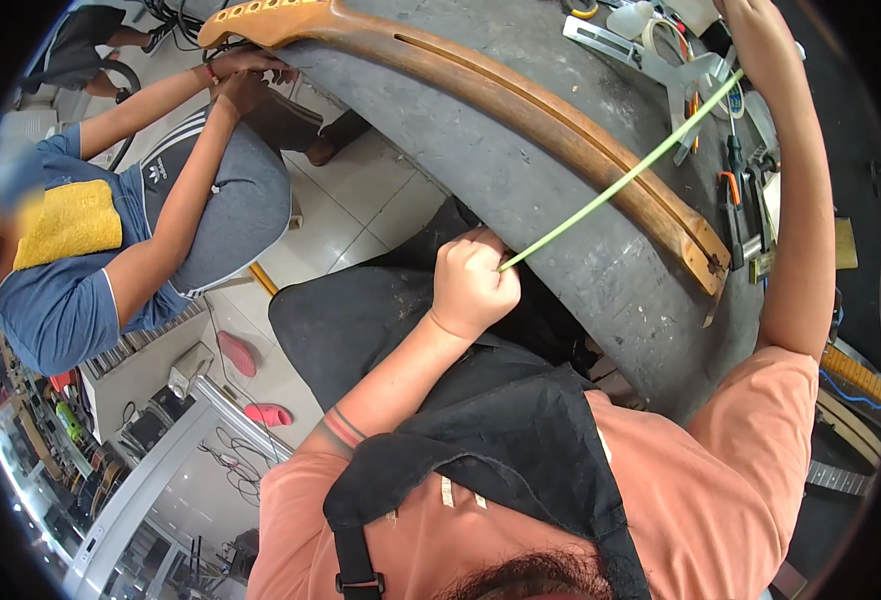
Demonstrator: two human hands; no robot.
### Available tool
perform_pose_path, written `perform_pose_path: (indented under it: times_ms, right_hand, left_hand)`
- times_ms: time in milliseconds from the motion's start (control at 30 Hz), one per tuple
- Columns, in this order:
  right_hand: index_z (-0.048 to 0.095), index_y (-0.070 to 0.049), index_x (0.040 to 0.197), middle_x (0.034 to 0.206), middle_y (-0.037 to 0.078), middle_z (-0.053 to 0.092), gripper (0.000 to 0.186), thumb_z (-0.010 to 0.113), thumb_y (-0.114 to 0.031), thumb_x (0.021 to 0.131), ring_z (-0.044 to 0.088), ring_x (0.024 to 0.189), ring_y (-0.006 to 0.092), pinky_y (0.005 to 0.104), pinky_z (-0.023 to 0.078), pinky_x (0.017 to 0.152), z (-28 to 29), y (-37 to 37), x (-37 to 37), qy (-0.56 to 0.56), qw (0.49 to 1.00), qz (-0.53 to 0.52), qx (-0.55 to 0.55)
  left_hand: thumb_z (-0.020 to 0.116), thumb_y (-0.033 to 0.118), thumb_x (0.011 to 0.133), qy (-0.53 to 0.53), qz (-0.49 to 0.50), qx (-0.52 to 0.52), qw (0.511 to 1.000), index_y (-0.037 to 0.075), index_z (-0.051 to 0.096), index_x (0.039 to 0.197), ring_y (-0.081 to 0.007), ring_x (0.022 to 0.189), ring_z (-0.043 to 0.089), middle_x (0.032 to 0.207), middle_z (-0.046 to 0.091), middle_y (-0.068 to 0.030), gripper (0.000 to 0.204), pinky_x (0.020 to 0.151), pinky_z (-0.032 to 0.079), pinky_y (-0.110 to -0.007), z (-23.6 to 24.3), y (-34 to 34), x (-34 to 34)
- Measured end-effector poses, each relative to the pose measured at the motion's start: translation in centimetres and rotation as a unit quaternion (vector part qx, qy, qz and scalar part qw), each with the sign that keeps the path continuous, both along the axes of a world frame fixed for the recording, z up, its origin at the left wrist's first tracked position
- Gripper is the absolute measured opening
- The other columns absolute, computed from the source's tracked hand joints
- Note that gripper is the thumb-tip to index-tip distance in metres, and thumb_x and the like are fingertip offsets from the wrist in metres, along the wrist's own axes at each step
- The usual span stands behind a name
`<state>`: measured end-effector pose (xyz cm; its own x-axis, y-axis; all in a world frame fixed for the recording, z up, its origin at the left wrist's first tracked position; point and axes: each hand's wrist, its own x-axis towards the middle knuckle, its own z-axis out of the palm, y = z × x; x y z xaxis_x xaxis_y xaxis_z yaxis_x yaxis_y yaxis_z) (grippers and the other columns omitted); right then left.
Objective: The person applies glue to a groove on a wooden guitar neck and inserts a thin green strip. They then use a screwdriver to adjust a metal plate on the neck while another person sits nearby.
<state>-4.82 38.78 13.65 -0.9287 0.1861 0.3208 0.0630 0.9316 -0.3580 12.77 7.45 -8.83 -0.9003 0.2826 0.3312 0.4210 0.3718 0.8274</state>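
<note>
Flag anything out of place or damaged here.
The brown wooden guitar neck has a dark patch at its right end, unlike the paler wood around it; damage or stain, I cannot tell. On the pale tiled floor, two pink slip-on shoes lie apart, unpaired.

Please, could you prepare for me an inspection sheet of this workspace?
Surface: grey bench, with pale specks and marks.
Job's things: slotted guitar neck lies on the bench; green strip runs straight across it in view, contact unclear.
Clutter: hand tools and a white slotted plate beyond the neck.
Hands: left hand is closed on the strip; right hand is at the other end, grip unclear.
Cables: dark cables at upper left.
Surroundings: another person at left; pink sandals on tiled floor.
</note>
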Motion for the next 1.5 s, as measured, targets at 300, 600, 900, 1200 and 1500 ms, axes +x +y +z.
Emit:
perform_pose_path:
  times_ms: [300,600,900,1200,1500]
  right_hand:
    - [0.06,0.008,0.092,0.086,0.035,0.065,0.051,0.041,-0.031,0.117,0.063,0.085,0.0549,0.0594,0.046,0.079,1.7,-1.8,1.6,0.03,0.994,-0.011,0.108]
    - [0.061,0.002,0.074,0.066,0.025,0.061,0.071,0.034,-0.047,0.118,0.062,0.068,0.047,0.0557,0.05,0.073,8.0,-1.8,2.4,0.075,0.994,0.029,0.068]
    - [0.073,-0.006,0.122,0.097,-0.002,0.07,0.04,0.059,-0.043,0.112,0.058,0.074,0.0149,0.03,0.05,0.073,9.5,-1.2,8.8,0.128,0.932,0.115,-0.319]
    - [0.062,-0.004,0.145,0.123,0.006,0.071,0.042,0.054,-0.034,0.117,0.066,0.098,0.0122,0.0321,0.054,0.085,0.8,-10.0,18.0,-0.023,0.85,0.245,-0.466]
    - [0.073,-0.005,0.102,0.08,-0.003,0.063,0.037,0.059,-0.037,0.114,0.053,0.068,0.0079,0.0287,0.044,0.06,5.9,-2.1,10.7,-0.001,0.956,0.08,-0.283]
  left_hand:
    - [0.06,-0.001,0.07,0.025,0.003,-0.006,1.0,0.002,0.052,0.067,-0.0432,0.066,0.065,0.067,0.06,-0.0201,0.009,0.062,0.054,-0.052,-0.1,-0.1,0.3]
    - [0.06,0.001,0.098,-0.017,-0.058,0.068,0.996,0.001,0.063,0.099,-0.0369,0.068,0.068,0.077,0.066,-0.0185,0.003,0.065,0.052,-0.043,7.8,-1.7,3.3]
    - [0.059,0.011,0.111,-0.029,-0.04,0.146,0.988,0.004,0.063,0.109,-0.0288,0.063,0.064,0.073,0.062,-0.0137,0.008,0.061,0.048,-0.039,9.4,-1.7,4.7]
    - [0.06,0.009,0.11,0.017,-0.023,0.136,0.99,0.003,0.065,0.108,-0.0267,0.063,0.063,0.073,0.063,-0.0123,0.008,0.062,0.049,-0.038,10.1,-1.1,5.6]
    - [0.059,0.011,0.111,-0.105,-0.037,0.137,0.984,0.001,0.065,0.11,-0.0142,0.06,0.049,0.069,0.053,-0.006,0.012,0.059,0.041,-0.033,6.1,-0.9,7.3]
